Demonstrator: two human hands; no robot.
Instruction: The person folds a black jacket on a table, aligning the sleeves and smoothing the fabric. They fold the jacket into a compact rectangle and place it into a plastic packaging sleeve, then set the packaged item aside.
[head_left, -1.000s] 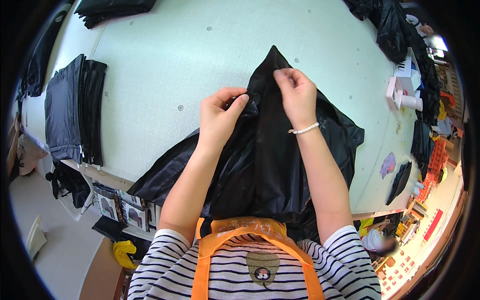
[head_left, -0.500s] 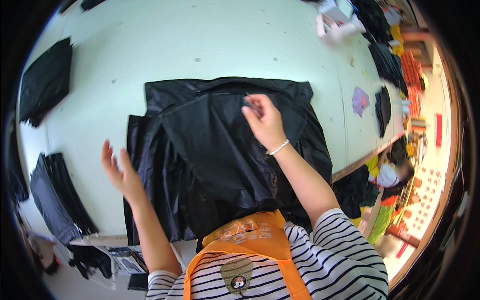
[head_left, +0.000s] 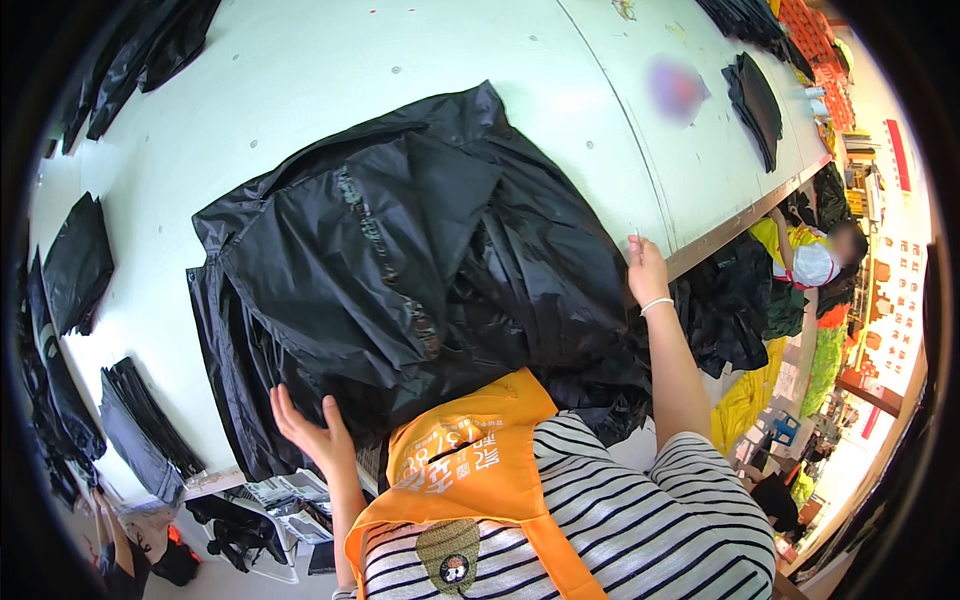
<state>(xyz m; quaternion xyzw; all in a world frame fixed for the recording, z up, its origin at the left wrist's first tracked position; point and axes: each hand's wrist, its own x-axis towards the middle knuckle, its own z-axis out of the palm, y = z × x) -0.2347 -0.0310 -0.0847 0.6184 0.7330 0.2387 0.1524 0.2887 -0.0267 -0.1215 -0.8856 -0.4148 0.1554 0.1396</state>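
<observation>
On the pale table [head_left: 300,90] a black garment [head_left: 400,260] is lying spread out. Left hand [head_left: 310,435] is resting open against its near edge, fingers spread, gripping nothing. Right hand [head_left: 645,270] is touching its right side at the table edge, fingers loosely curled; whether it is gripping cannot be told.

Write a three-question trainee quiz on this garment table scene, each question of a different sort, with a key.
1. True or false: the left hand grips a pair of scissors.
2. Multiple choice: the big black garment lies on A) a pale table B) the floor C) a chair.
3. Fill in: the right hand rests at the table's ____ edge, beside the garment.

Key
1. False: the palm is open, fingers spread, at the garment's near edge, holding nothing.
2. A.
3. Right: it sits at the table's right edge, wearing a pale bracelet on the wrist.
</observation>
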